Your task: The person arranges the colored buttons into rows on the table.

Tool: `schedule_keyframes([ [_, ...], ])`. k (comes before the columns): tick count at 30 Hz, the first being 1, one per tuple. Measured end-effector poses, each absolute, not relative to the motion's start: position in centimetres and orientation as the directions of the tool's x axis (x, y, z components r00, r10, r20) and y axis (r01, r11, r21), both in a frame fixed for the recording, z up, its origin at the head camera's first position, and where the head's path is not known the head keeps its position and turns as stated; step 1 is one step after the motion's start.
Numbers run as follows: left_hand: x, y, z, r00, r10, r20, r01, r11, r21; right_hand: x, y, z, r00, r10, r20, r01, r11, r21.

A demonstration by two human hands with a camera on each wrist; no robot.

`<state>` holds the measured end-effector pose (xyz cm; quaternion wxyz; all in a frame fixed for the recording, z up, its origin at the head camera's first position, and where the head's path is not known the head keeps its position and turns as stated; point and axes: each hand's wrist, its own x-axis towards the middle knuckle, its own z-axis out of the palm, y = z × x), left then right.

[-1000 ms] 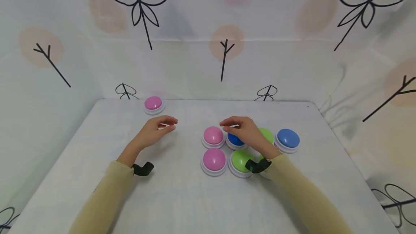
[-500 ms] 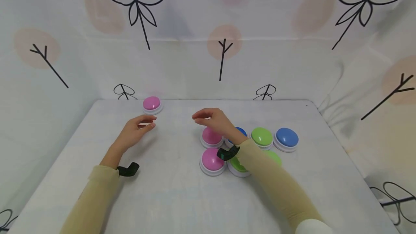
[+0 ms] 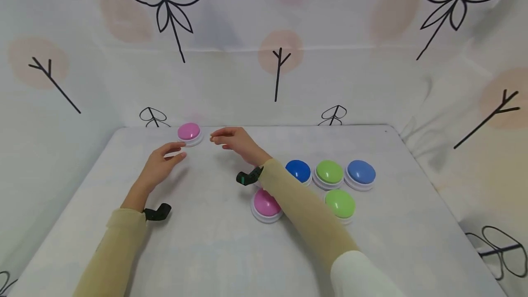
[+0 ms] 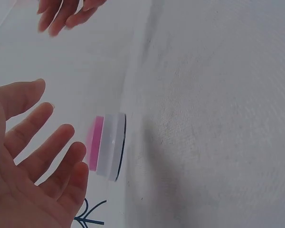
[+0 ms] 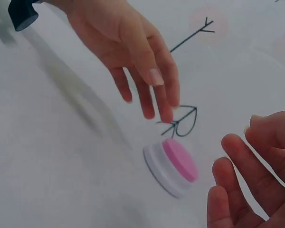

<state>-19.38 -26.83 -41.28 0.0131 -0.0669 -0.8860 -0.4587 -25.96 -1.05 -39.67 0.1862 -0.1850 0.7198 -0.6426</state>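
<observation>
A pink dome push button (image 3: 189,131) on a white round base stands alone near the table's back left edge. Just in front of it hovers my left hand (image 3: 158,167), fingers spread and loosely bent. My right hand (image 3: 241,144) reaches across to the button's right side, held above the table with relaxed fingers. The left wrist view has the button (image 4: 106,146) beyond my fingertips, with a gap between. In the right wrist view the same button (image 5: 173,166) lies between both hands. Nothing is in either hand.
Right of centre are a dark blue button (image 3: 299,171), two green buttons (image 3: 329,172), a lighter blue button (image 3: 361,172) and a pink button (image 3: 266,202). My right sleeve (image 3: 307,207) covers part of this group. A patterned cloth (image 3: 231,81) rises behind the table (image 3: 198,251).
My right hand has swung left and away from me, from over the button group to beside the lone pink button. My left hand has shifted left, closer to that button.
</observation>
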Motion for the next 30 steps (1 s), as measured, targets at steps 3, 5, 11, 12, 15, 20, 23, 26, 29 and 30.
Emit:
schedule_keyframes([
  [3, -19.8, -27.1, -41.5, -0.993, 0.09, 0.071, 0.11, 0.575, 0.811, -26.5, -3.3, -39.9, -0.858, -0.514, -0.026, -0.027, 0.095, -0.995],
  [5, -20.1, -27.2, -41.6, -0.995, 0.079, 0.06, 0.095, 0.58, 0.809, -26.7, -4.6, -40.0, -0.857, -0.515, -0.027, -0.024, 0.091, -0.996],
  [11, -20.8, -27.5, -41.8, -0.998, 0.035, 0.058, 0.068, 0.561, 0.825, -27.0, -7.3, -40.3, -0.886, -0.463, -0.017, -0.011, 0.057, -0.998],
  [12, -20.9, -27.5, -41.8, -0.998, 0.031, 0.06, 0.067, 0.553, 0.831, -27.0, -7.5, -40.4, -0.892, -0.452, -0.012, -0.011, 0.047, -0.999],
  [15, -21.2, -27.8, -42.0, -0.998, 0.018, 0.057, 0.058, 0.542, 0.839, -27.1, -8.1, -41.2, -0.901, -0.433, -0.003, -0.017, 0.042, -0.999],
  [20, -21.7, -27.7, -42.6, -0.999, 0.01, 0.037, 0.036, 0.543, 0.839, -27.3, -7.9, -42.8, -0.924, -0.382, 0.021, -0.072, 0.122, -0.99],
  [23, -22.1, -27.7, -42.7, -0.999, 0.008, 0.039, 0.037, 0.538, 0.842, -27.5, -7.7, -43.2, -0.938, -0.346, 0.033, -0.099, 0.174, -0.98],
  [26, -22.5, -27.8, -42.8, -0.999, 0.006, 0.054, 0.049, 0.521, 0.852, -27.7, -7.7, -43.4, -0.948, -0.318, 0.01, -0.086, 0.224, -0.971],
  [29, -22.9, -28.0, -42.9, -0.998, 0.005, 0.06, 0.054, 0.497, 0.866, -27.9, -7.9, -43.5, -0.951, -0.308, -0.019, -0.074, 0.288, -0.955],
  [30, -23.1, -28.0, -42.9, -0.998, 0.001, 0.056, 0.049, 0.489, 0.871, -27.9, -8.0, -43.6, -0.951, -0.309, -0.027, -0.073, 0.305, -0.95],
])
